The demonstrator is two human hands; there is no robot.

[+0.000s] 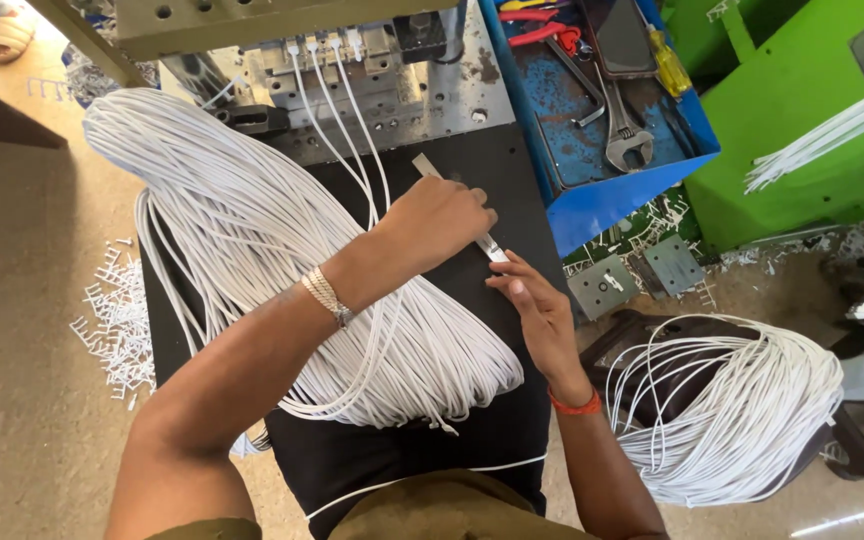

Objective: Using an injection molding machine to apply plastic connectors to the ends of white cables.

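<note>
My left hand (pixel 437 218), a bracelet on its wrist, is closed in a fist over a thin flat metal strip (pixel 424 167) that lies slantwise on the black-covered table (pixel 512 180). One end of the strip sticks out above the fist. My right hand (pixel 537 305), with a red thread on the wrist, pinches the other end with its fingertips. Several white cables (pixel 347 120) run from the grey metal fixture (pixel 392 80) down under my left hand. A big bundle of white cable (pixel 242 220) lies under my left forearm.
A blue tool tray (pixel 602 190) with a wrench (pixel 624 135), a yellow screwdriver and red pliers stands at the upper right. A green machine (pixel 802 110) is beyond it. A second cable bundle (pixel 742 410) rests on a dark seat at the right. White plastic scraps (pixel 117 320) litter the floor at the left.
</note>
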